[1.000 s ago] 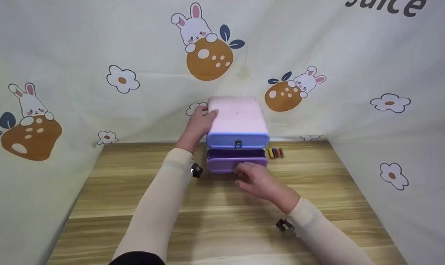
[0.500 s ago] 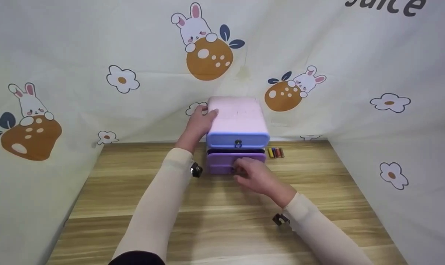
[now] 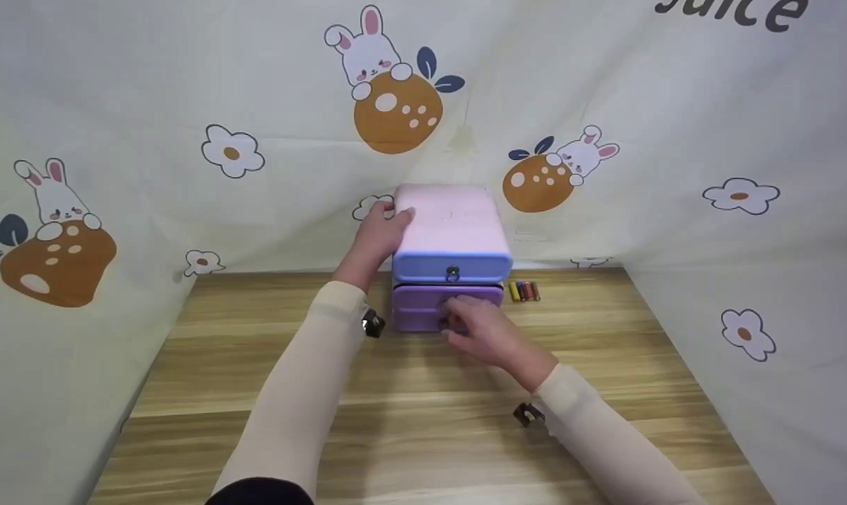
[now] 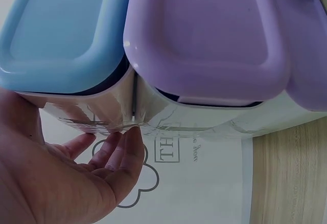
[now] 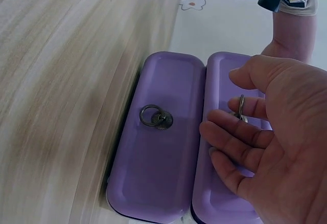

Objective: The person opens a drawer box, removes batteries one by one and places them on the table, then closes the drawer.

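A small drawer cabinet with a pink top stands against the back cloth. Its blue top drawer has a ring pull, and below it are two purple drawers. My left hand rests on the cabinet's upper left edge, thumb on top, fingers along the side. My right hand has its loosely bent fingers against the front of the upper purple drawer, around its ring pull. In the left wrist view a narrow dark gap shows behind that drawer's front. The lower purple drawer has a ring pull too.
Several short coloured cylinders, like batteries, lie on the wooden table just right of the cabinet. Cloth walls with rabbit and flower prints stand behind and at both sides.
The upper purple drawer has slid back into the cabinet, from clearly pulled out to nearly flush. My right hand has moved with it, away from me. My left hand has stayed in place.
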